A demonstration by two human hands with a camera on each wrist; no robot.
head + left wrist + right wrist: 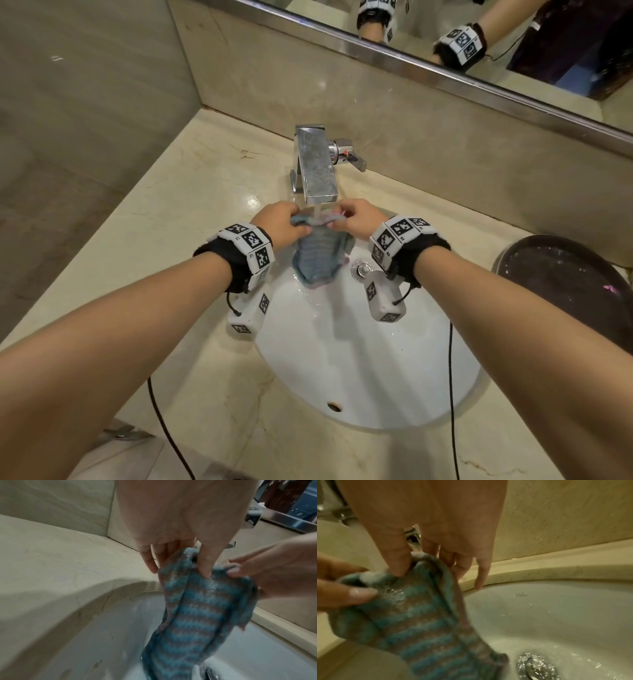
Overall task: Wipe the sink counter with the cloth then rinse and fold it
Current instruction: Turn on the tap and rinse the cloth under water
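A wet cloth [318, 255] with blue and grey stripes hangs over the white sink basin [359, 359], right under the chrome tap [317, 171], whose water stream lands on its top edge. My left hand [279, 222] pinches the cloth's upper left corner and my right hand [359, 219] pinches the upper right one. In the left wrist view the cloth [193, 615] is pinched between thumb and fingers of my left hand [180, 555]. The right wrist view shows the cloth [419, 615] pinched by my right hand [412, 561], with water foaming on it.
The beige marble counter [164, 219] surrounds the basin, with a backsplash and mirror behind. The tap lever [352, 157] sticks out to the right. A dark round bin [565, 274] stands at the right. The drain [363, 269] lies beside the cloth's lower end. Black cables hang from both wrists.
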